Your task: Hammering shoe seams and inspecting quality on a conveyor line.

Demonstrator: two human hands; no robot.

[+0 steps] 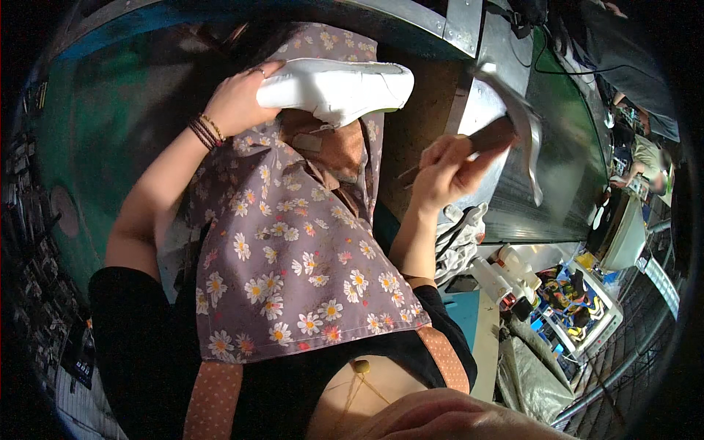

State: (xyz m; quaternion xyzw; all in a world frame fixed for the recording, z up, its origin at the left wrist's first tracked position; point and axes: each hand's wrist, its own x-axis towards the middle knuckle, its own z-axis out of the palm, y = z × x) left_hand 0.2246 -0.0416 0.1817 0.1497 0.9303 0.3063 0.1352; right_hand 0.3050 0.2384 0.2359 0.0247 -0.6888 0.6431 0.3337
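Observation:
My left hand grips one end of a white shoe, holding it on its side above my lap. The shoe's other end points right, and a cut or seam line runs along its edge. Off to the right, my right hand is raised with its fingers closed round a dark brown, handle-like piece. Across that piece's far end lies a long curved grey strip, smeared by motion; its exact kind cannot be told. A flowered apron covers my lap under the shoe.
Beyond my lap runs a metal-edged bench. A metal sheet stands right of my right hand. Lower right are crumpled grey cloth, white bottles and a white tray of colourful small items. A person is far right.

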